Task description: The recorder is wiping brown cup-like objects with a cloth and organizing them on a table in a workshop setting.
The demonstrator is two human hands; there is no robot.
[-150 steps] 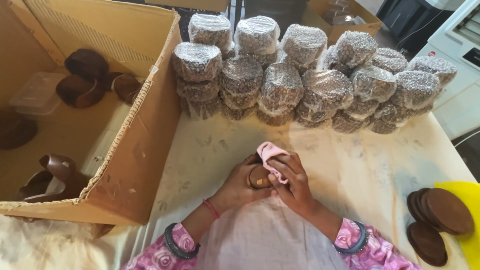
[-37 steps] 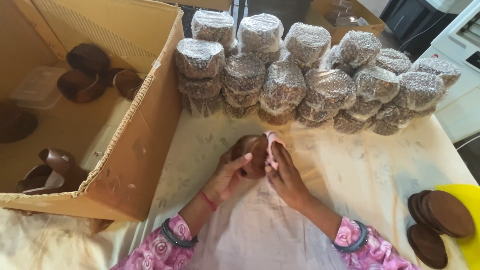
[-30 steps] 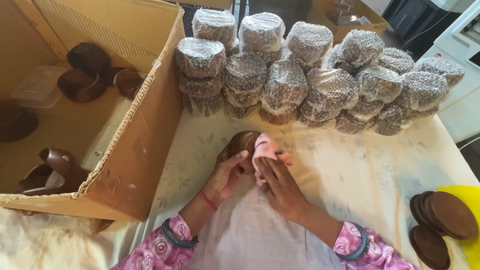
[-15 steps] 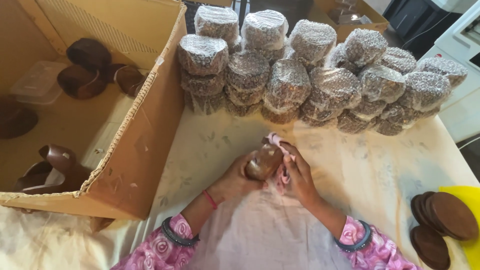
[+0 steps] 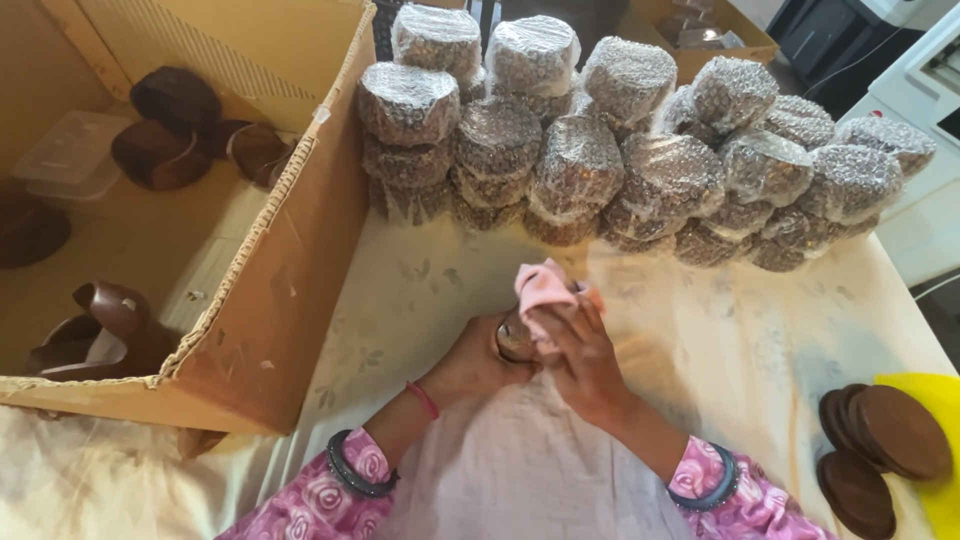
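Observation:
My left hand point(image 5: 470, 362) grips a small round brown wooden piece point(image 5: 514, 340) just above the cloth-covered table point(image 5: 730, 350). My right hand point(image 5: 582, 350) presses a pink cloth point(image 5: 543, 287) against that piece from the right. Both hands meet at the middle of the table, near its front. Most of the wooden piece is hidden by my fingers and the cloth.
A heap of bubble-wrapped round bundles point(image 5: 640, 150) lines the table's far side. A big open cardboard box point(image 5: 270, 270) on the left holds several dark brown wooden pieces point(image 5: 160, 130) and a clear plastic tub point(image 5: 70, 155). Flat brown discs point(image 5: 885, 445) lie by a yellow object point(image 5: 940, 470) at right.
My hands turned the wooden piece and shifted the pink cloth over it, lifting it briefly and then lowering it back toward the table. Nothing else moved.

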